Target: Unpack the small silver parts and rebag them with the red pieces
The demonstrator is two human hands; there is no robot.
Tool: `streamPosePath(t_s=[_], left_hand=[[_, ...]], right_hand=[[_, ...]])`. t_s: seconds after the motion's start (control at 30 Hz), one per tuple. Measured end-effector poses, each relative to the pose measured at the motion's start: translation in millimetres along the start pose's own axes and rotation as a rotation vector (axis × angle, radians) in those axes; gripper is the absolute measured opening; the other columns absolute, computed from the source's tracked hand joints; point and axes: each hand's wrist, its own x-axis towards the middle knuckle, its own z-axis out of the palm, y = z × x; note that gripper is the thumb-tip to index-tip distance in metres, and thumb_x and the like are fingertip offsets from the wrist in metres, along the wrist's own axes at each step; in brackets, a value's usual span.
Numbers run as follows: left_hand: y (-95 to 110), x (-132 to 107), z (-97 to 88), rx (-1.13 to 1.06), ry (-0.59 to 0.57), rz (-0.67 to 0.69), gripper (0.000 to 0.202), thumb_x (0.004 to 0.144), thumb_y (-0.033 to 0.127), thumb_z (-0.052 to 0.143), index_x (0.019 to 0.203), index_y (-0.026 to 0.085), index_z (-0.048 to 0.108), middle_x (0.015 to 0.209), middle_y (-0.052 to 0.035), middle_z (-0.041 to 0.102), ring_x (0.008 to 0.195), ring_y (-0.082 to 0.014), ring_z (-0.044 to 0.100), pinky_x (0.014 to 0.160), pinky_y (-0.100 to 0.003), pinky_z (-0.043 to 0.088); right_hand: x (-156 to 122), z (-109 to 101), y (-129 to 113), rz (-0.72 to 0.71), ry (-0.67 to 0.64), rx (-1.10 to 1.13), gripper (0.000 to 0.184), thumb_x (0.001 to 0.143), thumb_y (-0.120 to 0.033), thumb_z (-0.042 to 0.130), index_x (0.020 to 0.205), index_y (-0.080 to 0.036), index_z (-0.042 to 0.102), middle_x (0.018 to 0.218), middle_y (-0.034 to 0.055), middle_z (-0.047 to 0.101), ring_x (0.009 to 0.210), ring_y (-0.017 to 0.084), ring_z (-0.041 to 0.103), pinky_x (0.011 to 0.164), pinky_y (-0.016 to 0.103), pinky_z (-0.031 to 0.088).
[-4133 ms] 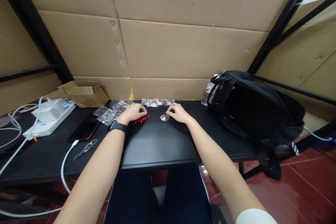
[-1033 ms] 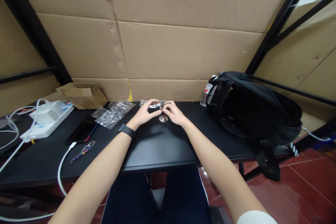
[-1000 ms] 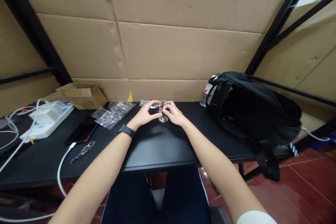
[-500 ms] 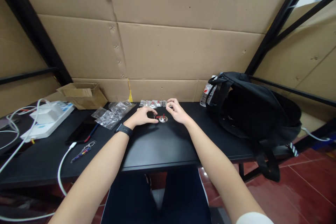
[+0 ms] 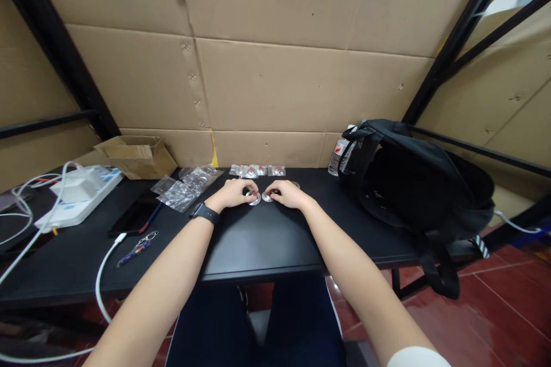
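Observation:
Two small shiny silver discs with red upright pieces are close together at the middle of the black table. My left hand (image 5: 236,192) has its thumb and fingers closed at the red piece of the left silver disc (image 5: 255,200). Beside it, my right hand (image 5: 289,194) pinches the red piece of the right silver disc (image 5: 267,198). Fingers partly cover both discs. Behind my right hand, the edge of another round silver piece (image 5: 296,184) peeks out. Small clear packets (image 5: 253,171) with red and silver parts lie in a row farther back.
Crumpled clear plastic bags (image 5: 185,188), a dark phone (image 5: 135,213), a keychain (image 5: 138,249) and a white power strip (image 5: 81,198) lie left. An open cardboard box (image 5: 138,157) stands behind them. A water bottle (image 5: 338,157) and black backpack (image 5: 413,178) occupy the right. Cardboard (image 5: 267,86) walls the back.
My right hand has come down and forward to the right disc, and its fingers have closed. A disc now shows at my left fingertips, next to the other one.

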Motion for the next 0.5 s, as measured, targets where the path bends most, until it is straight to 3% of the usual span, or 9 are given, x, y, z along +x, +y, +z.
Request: streamPosePath(t_s=[0.17, 0.33, 0.5], left_hand=[[3.2, 0.7, -1.6, 0.118, -0.026, 0.084, 0.012, 0.083, 0.034, 0.067, 0.084, 0.030, 0.078, 0.101, 0.0016, 0.078, 0.103, -0.0221, 0.066, 0.092, -0.031, 0.037], [9.4, -1.1, -6.3, 0.176, -0.060, -0.014, 0.011, 0.080, 0.034, 0.070, 0.085, 0.030, 0.079, 0.088, 0.0005, 0.078, 0.092, -0.0221, 0.066, 0.090, -0.035, 0.029], [10.2, -2.1, -9.4, 0.201, -0.059, -0.071, 0.008, 0.081, 0.029, 0.070, 0.081, 0.029, 0.078, 0.081, 0.0014, 0.077, 0.084, -0.0212, 0.067, 0.091, -0.036, 0.027]], right_hand=[[-0.3, -2.3, 0.6, 0.098, 0.006, -0.089, 0.015, 0.087, -0.018, 0.068, 0.094, -0.024, 0.079, 0.096, 0.0033, 0.076, 0.088, 0.018, 0.068, 0.080, 0.025, 0.046], [-2.3, -7.0, -2.6, 0.237, -0.018, -0.147, 0.012, 0.086, -0.020, 0.068, 0.091, -0.026, 0.078, 0.093, 0.0026, 0.076, 0.089, 0.018, 0.068, 0.071, 0.023, 0.044], [-3.9, -9.5, -6.7, 0.268, -0.031, -0.169, 0.010, 0.088, -0.021, 0.065, 0.085, -0.024, 0.074, 0.095, 0.0032, 0.075, 0.089, 0.019, 0.067, 0.067, 0.024, 0.040]])
